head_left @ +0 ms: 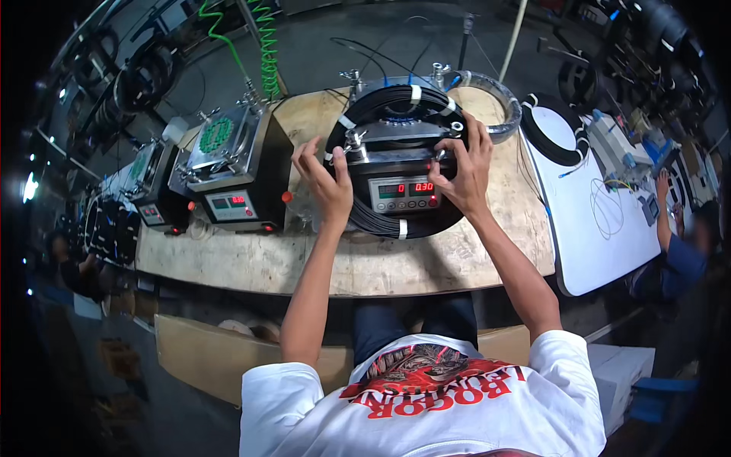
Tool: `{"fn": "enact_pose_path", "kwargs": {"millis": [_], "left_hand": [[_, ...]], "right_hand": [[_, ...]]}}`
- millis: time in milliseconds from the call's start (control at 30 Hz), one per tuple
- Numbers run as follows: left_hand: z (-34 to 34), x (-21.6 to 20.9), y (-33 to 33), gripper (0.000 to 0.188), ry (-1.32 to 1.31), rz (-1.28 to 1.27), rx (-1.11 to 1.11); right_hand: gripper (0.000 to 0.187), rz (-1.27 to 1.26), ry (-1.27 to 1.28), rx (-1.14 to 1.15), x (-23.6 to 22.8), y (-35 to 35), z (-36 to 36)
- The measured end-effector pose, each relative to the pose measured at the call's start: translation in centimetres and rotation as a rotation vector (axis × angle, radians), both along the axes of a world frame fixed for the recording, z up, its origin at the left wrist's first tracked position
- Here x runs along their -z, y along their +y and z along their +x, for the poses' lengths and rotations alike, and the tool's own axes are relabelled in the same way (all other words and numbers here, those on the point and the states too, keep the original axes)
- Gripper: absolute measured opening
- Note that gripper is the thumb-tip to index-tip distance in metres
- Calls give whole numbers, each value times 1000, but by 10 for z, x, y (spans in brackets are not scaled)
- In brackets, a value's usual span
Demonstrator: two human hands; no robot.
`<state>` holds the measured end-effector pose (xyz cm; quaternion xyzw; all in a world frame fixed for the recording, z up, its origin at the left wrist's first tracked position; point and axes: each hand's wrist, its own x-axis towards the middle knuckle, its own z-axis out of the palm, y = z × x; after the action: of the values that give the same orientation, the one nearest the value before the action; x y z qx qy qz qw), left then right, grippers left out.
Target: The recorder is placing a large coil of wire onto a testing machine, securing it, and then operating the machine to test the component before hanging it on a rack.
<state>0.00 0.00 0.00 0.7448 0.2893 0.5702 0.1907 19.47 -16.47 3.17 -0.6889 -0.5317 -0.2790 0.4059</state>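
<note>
Black cable coil [381, 99] is dead ahead of me, between the hands, looped around the front of a metal-topped machine [388, 158]. Upper arc lies across the top, lower arc hangs in front of the control panel. Near-round loop, so no real long axis; from here it reads as standing up the view, tilted back. I can't tell whether its low edge touches the wood.

Left hand [327, 183]: fingers spread and bent, thumb apart, at the coil's left edge; I see nothing gripped in it. Right hand [466, 171]: curled over the right edge, thumb and index at a small metal knob [440, 154]. Pinched or merely resting on it, I can't tell (the fingers block my view). Neither hand is clearly nearer the coil; they flank it about evenly.

Room: bare plywood of the bench [487, 251] runs from the machine to the near edge, so toward the body is the roomiest side. Left is tighter, with a second machine [236, 190] just past the left hand. Far right is crowded by a clear-wrapped coil [506, 107] behind the right hand. Metal posts stand at the machine's back.
</note>
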Motion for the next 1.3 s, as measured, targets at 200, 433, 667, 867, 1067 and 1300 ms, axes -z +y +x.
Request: {"fn": "enact_pose_path", "kwargs": {"millis": [200,433,667,867,1067,1300], "left_hand": [[11,-19,-18,46,50,-122,7],[10,-18,-16,45,71,-202,7],[10,-17,-15,49,80,-216,15],[8,-16,-16,51,91,-260,11],[10,-13,-13,52,77,-252,10],[8,-13,-13,53,61,-229,16]], "right_hand": [[27,362,232,-248,22,-5,24],[33,533,246,-15,24,-4,14],[22,515,654,-104,44,-1,23],[26,475,351,5,30,-3,15],[32,377,601,-10,40,-5,18],[31,443,393,16,39,0,19]]}}
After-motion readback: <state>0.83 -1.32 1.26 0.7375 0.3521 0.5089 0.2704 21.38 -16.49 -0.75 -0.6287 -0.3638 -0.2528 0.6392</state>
